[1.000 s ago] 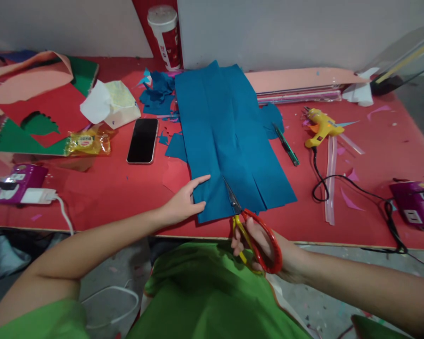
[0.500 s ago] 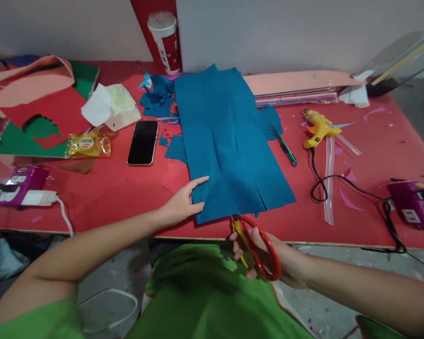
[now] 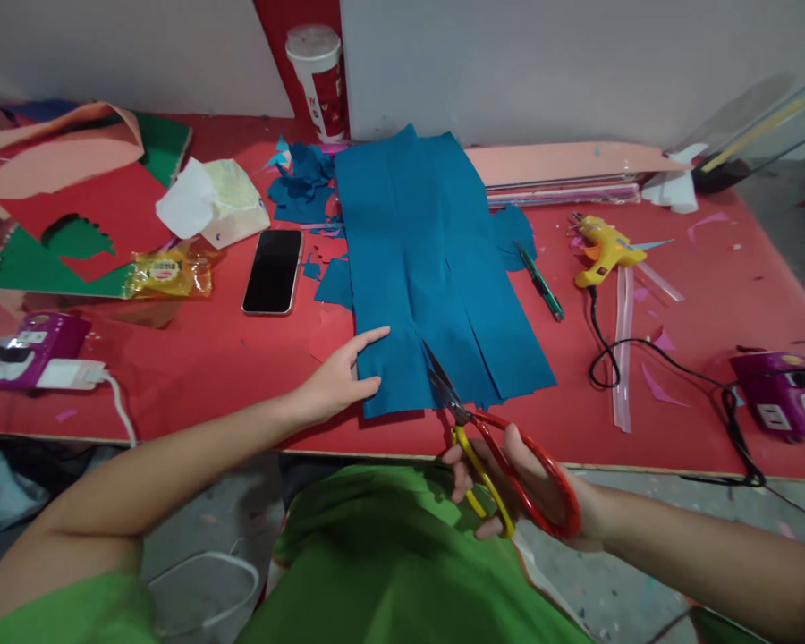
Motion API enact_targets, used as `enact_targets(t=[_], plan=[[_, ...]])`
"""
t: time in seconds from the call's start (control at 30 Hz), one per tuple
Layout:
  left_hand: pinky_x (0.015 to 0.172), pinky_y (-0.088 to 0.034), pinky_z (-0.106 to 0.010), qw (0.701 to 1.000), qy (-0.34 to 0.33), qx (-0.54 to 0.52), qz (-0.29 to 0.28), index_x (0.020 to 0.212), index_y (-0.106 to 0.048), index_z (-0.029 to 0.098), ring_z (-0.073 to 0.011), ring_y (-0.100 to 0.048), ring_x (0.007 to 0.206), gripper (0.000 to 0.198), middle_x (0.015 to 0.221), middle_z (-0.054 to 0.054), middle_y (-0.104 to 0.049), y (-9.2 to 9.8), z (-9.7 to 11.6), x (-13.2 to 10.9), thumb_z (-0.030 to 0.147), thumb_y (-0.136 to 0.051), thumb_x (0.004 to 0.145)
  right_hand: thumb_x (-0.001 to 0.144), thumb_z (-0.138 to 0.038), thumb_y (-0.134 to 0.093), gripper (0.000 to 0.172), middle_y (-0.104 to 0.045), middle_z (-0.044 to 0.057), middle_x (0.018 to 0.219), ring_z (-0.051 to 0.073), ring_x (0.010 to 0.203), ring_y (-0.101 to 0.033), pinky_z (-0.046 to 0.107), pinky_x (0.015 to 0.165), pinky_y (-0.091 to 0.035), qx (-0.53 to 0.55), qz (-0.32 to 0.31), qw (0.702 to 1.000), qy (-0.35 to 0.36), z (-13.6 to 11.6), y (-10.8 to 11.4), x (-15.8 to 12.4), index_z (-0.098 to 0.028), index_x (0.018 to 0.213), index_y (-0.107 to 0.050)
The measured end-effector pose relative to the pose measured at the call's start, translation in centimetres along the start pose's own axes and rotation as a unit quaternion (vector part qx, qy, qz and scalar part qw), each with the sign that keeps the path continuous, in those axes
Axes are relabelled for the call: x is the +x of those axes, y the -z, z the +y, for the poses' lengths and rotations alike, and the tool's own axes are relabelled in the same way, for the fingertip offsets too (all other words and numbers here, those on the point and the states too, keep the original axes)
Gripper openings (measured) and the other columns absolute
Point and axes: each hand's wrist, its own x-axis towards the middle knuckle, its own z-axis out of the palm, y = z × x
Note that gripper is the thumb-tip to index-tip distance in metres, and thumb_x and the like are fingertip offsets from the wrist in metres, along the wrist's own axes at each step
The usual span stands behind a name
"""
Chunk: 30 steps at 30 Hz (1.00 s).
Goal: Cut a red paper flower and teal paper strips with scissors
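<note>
A large blue paper sheet [image 3: 429, 259] lies on the red table [image 3: 207, 358], with several slits cut into its near edge. My left hand [image 3: 339, 380] rests at the sheet's near left corner, index finger stretched along the edge and thumb pinching the paper. My right hand [image 3: 516, 478] grips red and yellow scissors [image 3: 489, 447] just past the table's front edge. The blades point up and left into the sheet's near edge, in a slit.
A phone [image 3: 273, 270], tissue pack [image 3: 215, 201] and snack wrapper [image 3: 167, 273] lie left of the sheet. A green pen [image 3: 540, 282], yellow glue gun [image 3: 600, 250] with black cord and a glue stick lie right. Purple devices sit at both table ends; a cup [image 3: 322, 80] stands at the back.
The scissors drew back towards me out of the paper, then went forward again into the near edge. My left hand stayed at the corner.
</note>
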Motion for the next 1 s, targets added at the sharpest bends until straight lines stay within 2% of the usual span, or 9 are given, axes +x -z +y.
enact_targets(t=[0.13, 0.23, 0.33, 0.43, 0.53, 0.67, 0.77, 0.9, 1.0], plan=[[0.062, -0.047, -0.024, 1.000, -0.005, 0.009, 0.003, 0.132, -0.031, 0.018, -0.0122, -0.056, 0.075, 0.069, 0.112, -0.010, -0.055, -0.1, 0.2, 0.0, 0.018, -0.057, 0.069, 0.064, -0.075, -0.044, 0.066, -0.057, 0.009, 0.088, 0.022, 0.090, -0.056, 0.035, 0.065, -0.052, -0.005, -0.005, 1.000, -0.005, 0.2, 0.4, -0.2, -0.019, 0.095, -0.058], [0.058, -0.046, -0.023, 1.000, -0.007, 0.016, 0.004, 0.132, -0.032, 0.018, -0.0126, -0.056, 0.075, 0.069, 0.119, -0.012, -0.051, -0.3, 0.2, -0.1, 0.017, -0.058, 0.068, 0.068, -0.074, -0.039, 0.065, -0.058, 0.009, 0.087, 0.021, 0.088, -0.057, 0.033, 0.064, -0.052, -0.010, -0.006, 1.000, -0.009, -0.1, 0.4, -0.1, -0.019, 0.096, -0.058], [0.058, -0.046, -0.025, 1.000, -0.002, 0.022, 0.007, 0.132, -0.031, 0.017, -0.0143, -0.056, 0.075, 0.070, 0.112, -0.011, -0.054, -0.4, 0.2, -0.2, 0.017, -0.057, 0.067, 0.073, -0.072, -0.032, 0.063, -0.059, 0.009, 0.088, 0.020, 0.089, -0.058, 0.031, 0.064, -0.052, -0.009, -0.015, 1.000, -0.004, -0.7, 0.2, 0.2, -0.019, 0.095, -0.058], [0.058, -0.047, -0.026, 1.000, -0.002, 0.029, 0.008, 0.132, -0.032, 0.019, -0.0149, -0.057, 0.073, 0.071, 0.105, -0.009, -0.058, -0.4, -0.1, -0.2, 0.016, -0.058, 0.066, 0.073, -0.072, -0.031, 0.063, -0.058, 0.009, 0.086, 0.020, 0.088, -0.058, 0.031, 0.062, -0.053, -0.010, -0.018, 1.000, 0.009, -1.4, 0.0, 0.6, -0.018, 0.091, -0.057], [0.062, -0.048, -0.027, 1.000, -0.013, 0.006, -0.002, 0.132, -0.031, 0.020, -0.0149, -0.058, 0.075, 0.071, 0.107, -0.009, -0.057, -0.3, -0.4, -0.3, 0.017, -0.058, 0.067, 0.075, -0.072, -0.028, 0.063, -0.059, 0.009, 0.082, 0.020, 0.085, -0.058, 0.032, 0.060, -0.053, -0.002, -0.022, 1.000, 0.004, -2.3, -0.4, 1.0, -0.016, 0.087, -0.056], [0.064, -0.048, -0.027, 1.000, -0.008, -0.020, -0.015, 0.133, -0.029, 0.019, -0.0141, -0.057, 0.076, 0.070, 0.111, -0.011, -0.055, -0.4, -0.4, -0.3, 0.017, -0.057, 0.069, 0.081, -0.066, -0.018, 0.064, -0.059, 0.009, 0.080, 0.019, 0.081, -0.060, 0.030, 0.057, -0.053, 0.005, 0.004, 1.000, -0.001, -3.8, -1.1, 1.3, -0.015, 0.089, -0.055], [0.064, -0.047, -0.027, 0.999, -0.005, -0.034, -0.021, 0.133, -0.028, 0.018, -0.0131, -0.057, 0.076, 0.069, 0.111, -0.012, -0.055, -0.5, -0.2, -0.3, 0.016, -0.056, 0.071, 0.079, -0.069, -0.014, 0.068, -0.060, 0.010, 0.083, 0.020, 0.080, -0.061, 0.029, 0.054, -0.054, 0.009, 0.010, 1.000, -0.004, -4.6, -1.3, 1.8, -0.015, 0.092, -0.053], [0.067, -0.047, -0.026, 0.998, -0.007, -0.050, -0.021, 0.132, -0.028, 0.018, -0.0127, -0.056, 0.079, 0.068, 0.113, -0.012, -0.054, -0.5, -0.2, -0.3, 0.015, -0.057, 0.070, 0.076, -0.073, -0.010, 0.074, -0.059, 0.011, 0.080, 0.021, 0.079, -0.061, 0.030, 0.050, -0.054, 0.010, 0.005, 1.000, -0.015, -5.0, -1.1, 2.7, -0.013, 0.086, -0.053], [0.063, -0.046, -0.024, 0.999, -0.002, -0.032, -0.020, 0.132, -0.029, 0.018, -0.0099, -0.054, 0.070, 0.067, 0.104, -0.010, -0.057, -0.6, -0.3, -0.4, 0.016, -0.056, 0.071, 0.075, -0.073, -0.012, 0.074, -0.058, 0.011, 0.077, 0.022, 0.079, -0.061, 0.031, 0.049, -0.054, 0.012, 0.001, 1.000, -0.006, -4.9, -0.8, 3.2, -0.013, 0.080, -0.054]])
